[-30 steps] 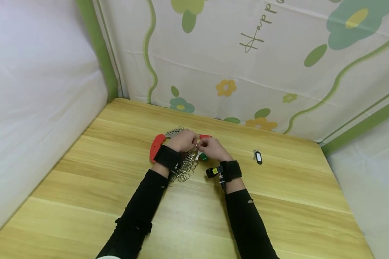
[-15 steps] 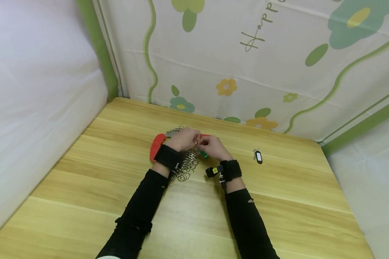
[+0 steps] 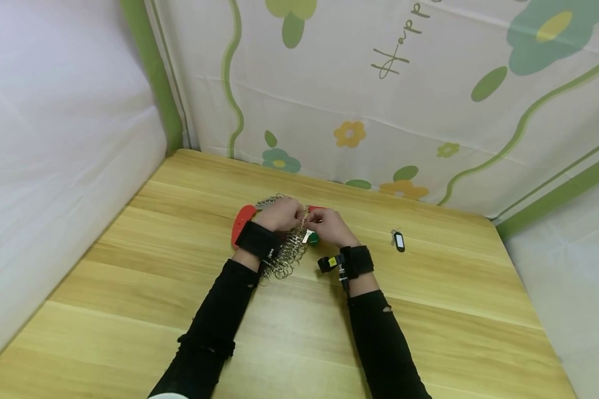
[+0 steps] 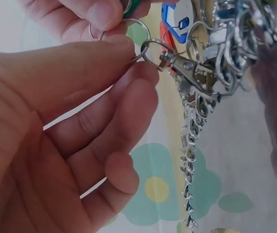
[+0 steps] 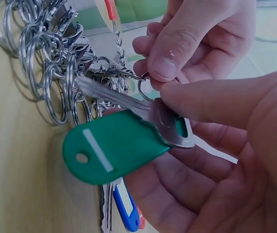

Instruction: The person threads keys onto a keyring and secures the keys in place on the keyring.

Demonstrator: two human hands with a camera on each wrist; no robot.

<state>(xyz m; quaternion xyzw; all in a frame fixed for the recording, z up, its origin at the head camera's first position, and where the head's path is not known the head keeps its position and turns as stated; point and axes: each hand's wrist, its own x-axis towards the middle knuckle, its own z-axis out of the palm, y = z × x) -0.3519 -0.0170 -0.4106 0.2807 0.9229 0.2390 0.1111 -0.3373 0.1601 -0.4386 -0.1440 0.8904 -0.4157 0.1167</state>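
Observation:
In the head view my left hand (image 3: pixel 282 215) and right hand (image 3: pixel 328 227) meet fingertip to fingertip above the table. Between left thumb and forefinger I pinch a metal split ring (image 4: pixel 147 29), which is linked to a swivel clasp (image 4: pixel 187 68). My right thumb and fingers pinch the same ring's other side, by the head of a silver key (image 5: pixel 119 99). A green key tag (image 5: pixel 114 145) hangs with that key under the right fingers. Beside the hands lies a bunch of linked rings and clasps (image 3: pixel 290 255), partly covered by my left wrist.
A red slab with small holes (image 3: pixel 240 224) lies left of my left hand. Blue (image 5: pixel 124 206) and red tags hang near the ring bunch. Further right on the wooden table (image 3: pixel 454 288) is a black key tag (image 3: pixel 399 242). A floral curtain (image 3: pixel 304 100) stands behind.
Both hands stay in nearly the same spot, with small fingertip shifts. The silver key and green tag have swung, and more of them shows below the right fingers than half a second ago.

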